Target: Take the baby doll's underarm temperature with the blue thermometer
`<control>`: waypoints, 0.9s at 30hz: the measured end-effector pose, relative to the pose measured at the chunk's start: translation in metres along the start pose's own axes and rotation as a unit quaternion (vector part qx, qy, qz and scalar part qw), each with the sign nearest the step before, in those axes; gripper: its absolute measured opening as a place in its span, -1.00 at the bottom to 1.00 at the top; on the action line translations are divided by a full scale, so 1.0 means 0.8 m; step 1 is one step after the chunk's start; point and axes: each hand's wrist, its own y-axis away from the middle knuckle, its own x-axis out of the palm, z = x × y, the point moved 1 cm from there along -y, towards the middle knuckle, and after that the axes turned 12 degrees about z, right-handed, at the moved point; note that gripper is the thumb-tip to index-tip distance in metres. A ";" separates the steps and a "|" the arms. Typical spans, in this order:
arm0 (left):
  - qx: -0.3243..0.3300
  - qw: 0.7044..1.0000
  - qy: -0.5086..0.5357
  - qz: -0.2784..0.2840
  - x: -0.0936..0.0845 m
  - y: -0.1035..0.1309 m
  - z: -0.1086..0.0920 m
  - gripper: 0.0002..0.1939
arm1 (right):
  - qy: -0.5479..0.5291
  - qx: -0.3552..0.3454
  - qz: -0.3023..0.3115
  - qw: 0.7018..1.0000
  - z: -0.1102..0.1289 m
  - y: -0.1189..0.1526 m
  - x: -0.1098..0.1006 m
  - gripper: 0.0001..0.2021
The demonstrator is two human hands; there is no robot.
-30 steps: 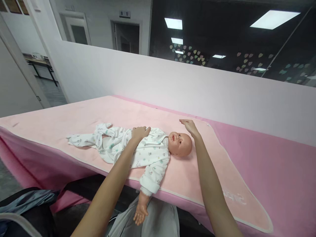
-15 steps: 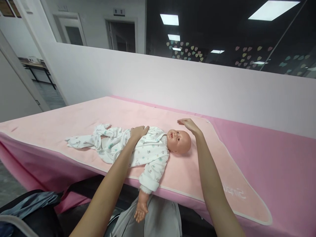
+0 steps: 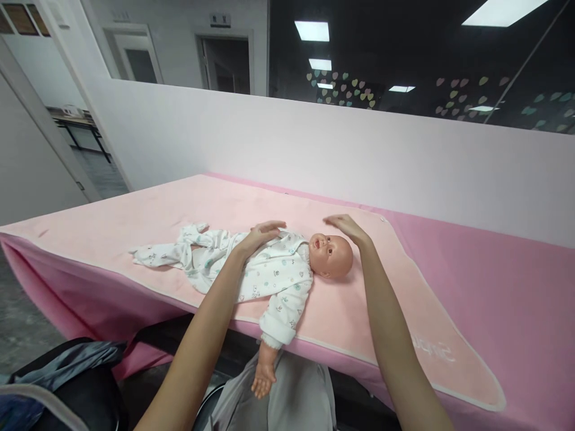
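One doll [image 3: 281, 272] on a pink mat [image 3: 339, 317] (white wall [image 3: 341, 152] behind).

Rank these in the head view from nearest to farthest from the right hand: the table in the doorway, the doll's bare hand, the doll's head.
1. Doll's head: nearest, close beside the right hand.
2. Doll's bare hand: farther, hanging at lower left, nearer the camera.
3. Doorway table: farthest, in the background at far left.
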 end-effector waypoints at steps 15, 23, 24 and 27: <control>-0.075 0.992 0.072 -0.074 0.008 0.006 0.002 -0.67 | 0.263 0.071 0.109 0.956 0.028 0.014 0.016 -0.76; -0.071 0.981 0.162 -0.079 0.009 0.004 0.004 -0.72 | 0.494 -0.117 0.049 0.860 0.084 0.014 0.123 -0.71; -0.067 0.981 0.168 -0.074 0.010 0.004 0.002 -0.73 | 0.520 -0.127 0.069 0.842 0.084 0.013 0.140 -0.71; -0.057 0.979 0.185 -0.062 0.012 0.006 -0.001 -0.74 | 0.581 -0.103 0.057 0.805 0.073 0.008 0.174 -0.69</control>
